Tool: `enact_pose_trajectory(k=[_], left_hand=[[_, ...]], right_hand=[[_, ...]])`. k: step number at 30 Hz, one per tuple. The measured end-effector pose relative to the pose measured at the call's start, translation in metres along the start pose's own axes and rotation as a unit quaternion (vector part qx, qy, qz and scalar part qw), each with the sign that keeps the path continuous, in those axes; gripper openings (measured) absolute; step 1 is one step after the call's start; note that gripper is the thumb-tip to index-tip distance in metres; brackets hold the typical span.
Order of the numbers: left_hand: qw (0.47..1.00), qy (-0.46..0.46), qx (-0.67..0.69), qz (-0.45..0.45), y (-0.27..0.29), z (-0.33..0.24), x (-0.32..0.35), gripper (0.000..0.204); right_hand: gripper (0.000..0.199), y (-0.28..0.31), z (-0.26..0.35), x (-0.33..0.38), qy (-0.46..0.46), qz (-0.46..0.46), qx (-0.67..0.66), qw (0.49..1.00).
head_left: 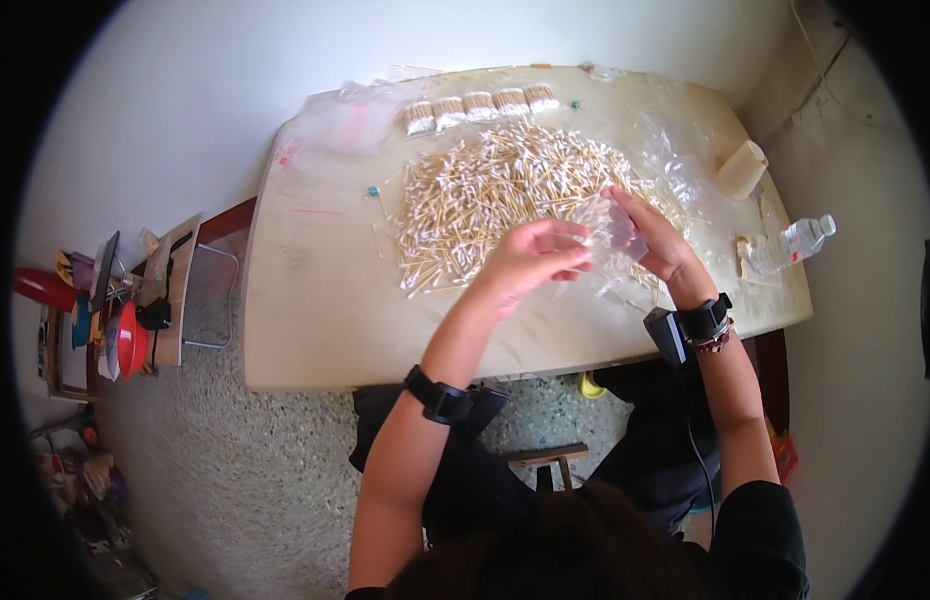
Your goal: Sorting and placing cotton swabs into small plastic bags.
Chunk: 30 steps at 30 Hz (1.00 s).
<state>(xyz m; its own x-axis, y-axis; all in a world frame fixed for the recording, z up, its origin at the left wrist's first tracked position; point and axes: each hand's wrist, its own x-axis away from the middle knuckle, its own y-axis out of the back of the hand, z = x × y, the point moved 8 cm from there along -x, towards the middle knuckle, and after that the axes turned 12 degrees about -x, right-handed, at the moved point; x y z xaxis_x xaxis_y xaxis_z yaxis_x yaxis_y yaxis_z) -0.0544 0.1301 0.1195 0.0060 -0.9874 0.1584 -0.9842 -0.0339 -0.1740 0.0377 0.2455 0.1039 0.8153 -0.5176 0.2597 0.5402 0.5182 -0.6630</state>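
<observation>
A big loose pile of wooden cotton swabs [485, 190] covers the middle of a cream table [315, 320]. Over its near right part, both hands hold one small clear plastic bag [613, 232]. My left hand [533, 258] pinches the bag's left edge with bent fingers. My right hand [653, 235] grips its right side from behind. Whether any swabs are inside the bag I cannot tell. A row of several packed swab bundles [480, 107] lies at the far edge of the table.
Clear plastic bags [335, 120] lie at the far left corner and more plastic wrap [675, 160] at the right. A paper roll [741, 168] and a lying water bottle [793, 243] sit near the right edge. A cluttered side stand with a red bowl [131, 338] is on the left.
</observation>
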Motion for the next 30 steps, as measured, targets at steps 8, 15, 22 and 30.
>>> enact_pose_trajectory(k=[8,15,22,30], left_hand=[[0.986,-0.018,-0.065,-0.151,0.045,-0.02,0.017,0.039],[0.97,-0.021,-0.114,-0.213,0.06,-0.016,0.018,0.045],[0.969,-0.006,-0.107,-0.224,0.062,-0.002,0.018,0.042],[0.89,-0.192,-0.321,-0.261,0.0,-0.026,0.023,0.013]], right_hand=[[0.031,-0.002,0.022,0.017,-0.008,0.055,0.149,0.987],[0.032,-0.008,0.019,0.022,-0.007,0.103,0.15,0.983],[0.031,-0.008,0.015,0.02,0.006,0.057,0.149,0.987],[0.049,-0.028,0.003,0.022,0.048,0.076,0.187,0.978]])
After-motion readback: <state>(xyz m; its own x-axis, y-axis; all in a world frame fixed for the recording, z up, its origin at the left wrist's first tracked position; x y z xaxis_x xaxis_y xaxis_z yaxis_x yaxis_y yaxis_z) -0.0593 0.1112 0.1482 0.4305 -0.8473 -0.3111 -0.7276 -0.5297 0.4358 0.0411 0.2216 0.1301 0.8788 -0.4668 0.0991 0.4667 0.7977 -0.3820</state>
